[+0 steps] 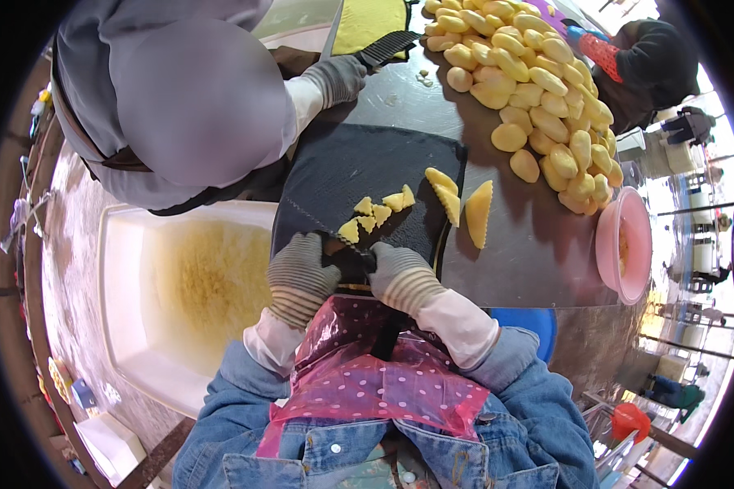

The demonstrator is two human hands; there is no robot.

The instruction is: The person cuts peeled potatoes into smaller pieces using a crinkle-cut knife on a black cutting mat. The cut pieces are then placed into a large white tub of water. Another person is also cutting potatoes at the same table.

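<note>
My right hand (pixel 407 278), in a striped knit glove, grips the dark handle of a crinkle-cut knife (pixel 369 261). The knife's wavy blade points left, low over the black cutting mat (pixel 355 162). My left hand (pixel 303 272), gloved the same way, is at the far end of the blade; whether its fingers pinch anything is hidden. Just beyond the blade lie several small zigzag-edged potato pieces (pixel 379 214). A larger crinkle-edged potato piece (pixel 446 197) lies at the mat's right edge. Another potato slice (pixel 479 214) rests on the metal table (pixel 526 263).
Peeled potatoes (pixel 544 104) are heaped at the back right, near a pink bowl (pixel 608 244). A white tub (pixel 113 293) with yellowish contents stands left. At upper left, a co-worker's gloved hand (pixel 342 79) holds another crinkle knife (pixel 388 47). Another person (pixel 648 67) is beyond the heap.
</note>
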